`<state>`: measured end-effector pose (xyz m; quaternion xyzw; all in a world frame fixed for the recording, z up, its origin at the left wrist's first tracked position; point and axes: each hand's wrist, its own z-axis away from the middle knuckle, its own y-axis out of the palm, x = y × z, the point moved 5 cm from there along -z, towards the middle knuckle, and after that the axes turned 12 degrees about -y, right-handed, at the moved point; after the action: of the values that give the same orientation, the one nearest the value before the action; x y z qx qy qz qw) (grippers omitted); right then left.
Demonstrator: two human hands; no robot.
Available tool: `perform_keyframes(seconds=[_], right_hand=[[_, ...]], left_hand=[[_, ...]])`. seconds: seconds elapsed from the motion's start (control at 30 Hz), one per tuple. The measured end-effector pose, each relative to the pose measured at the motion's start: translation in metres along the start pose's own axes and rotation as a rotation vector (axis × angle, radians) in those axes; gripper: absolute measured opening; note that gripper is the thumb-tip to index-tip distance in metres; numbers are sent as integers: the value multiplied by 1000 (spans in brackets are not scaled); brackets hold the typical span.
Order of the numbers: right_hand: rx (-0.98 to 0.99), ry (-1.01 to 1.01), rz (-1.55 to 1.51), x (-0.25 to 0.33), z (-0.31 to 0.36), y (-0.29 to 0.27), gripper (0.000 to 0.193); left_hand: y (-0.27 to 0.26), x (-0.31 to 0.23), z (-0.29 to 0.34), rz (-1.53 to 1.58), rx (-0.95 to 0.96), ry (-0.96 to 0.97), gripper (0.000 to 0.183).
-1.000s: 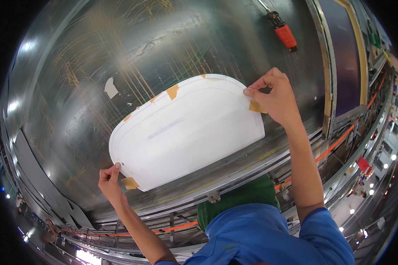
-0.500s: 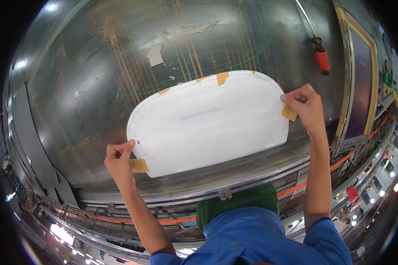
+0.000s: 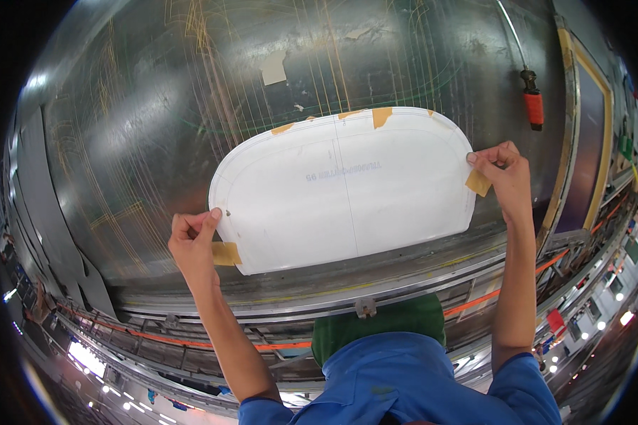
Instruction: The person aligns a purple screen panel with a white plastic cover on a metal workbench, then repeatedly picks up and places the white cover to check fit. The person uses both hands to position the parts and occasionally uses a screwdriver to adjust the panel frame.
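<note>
A white pattern sheet [image 3: 290, 227], rounded at the far side and straight along the near edge, is spread over a dark metal table. Faint pencil lines and faded print mark it. My left hand [image 3: 195, 241] pinches its left edge between thumb and fingers, just above a tan tape piece [image 3: 226, 253]. At the opposite side, my right hand [image 3: 505, 173] grips the right edge beside another tan tape piece [image 3: 478, 183]. More tan patches sit along the curved far edge. Whether the sheet is wholly touching the table I cannot tell.
A tool with a red handle [image 3: 533, 110] and thin metal shaft lies at the far right, near a wood-edged frame [image 3: 581, 142]. Dark sheet strips [image 3: 57, 212] hang at the left. A paper scrap [image 3: 274, 68] lies beyond the pattern. The table's metal rail [image 3: 290, 306] runs before me.
The view has shifted, so the table and its contents appear farther right. Lines and print on the white pattern sheet show more clearly. Both hands keep their hold on its edges.
</note>
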<state>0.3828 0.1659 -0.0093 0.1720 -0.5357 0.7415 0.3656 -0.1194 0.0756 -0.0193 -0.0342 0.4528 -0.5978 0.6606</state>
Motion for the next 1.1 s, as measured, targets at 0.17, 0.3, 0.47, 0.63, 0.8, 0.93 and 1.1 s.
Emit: perform_keyframes(seconds=[0.17,0.3,0.47,0.63,0.8,0.93,1.1], right_hand=[[16,-44,19,11,-3,3,26],[30,-15,18,8,2,5,24],[44,-16,19,3,1,4,22],[67,-16,1,0,-1,5,21],[79,-1,-3,-3,-1,3,19],[74,8,-17,-9,-4,1,17],[68,-4,-3,-16,-4,-2,17]], left_hand=[[-4,1,7,89,-43,29,30],[-35,23,36,211,-348,328,29],[-60,112,96,-106,-354,45,19],[-43,113,113,-206,-286,189,21],[-21,123,102,-94,-90,-84,20],[-24,118,102,-73,-169,-69,20],[-26,110,101,-114,-222,-65,18]])
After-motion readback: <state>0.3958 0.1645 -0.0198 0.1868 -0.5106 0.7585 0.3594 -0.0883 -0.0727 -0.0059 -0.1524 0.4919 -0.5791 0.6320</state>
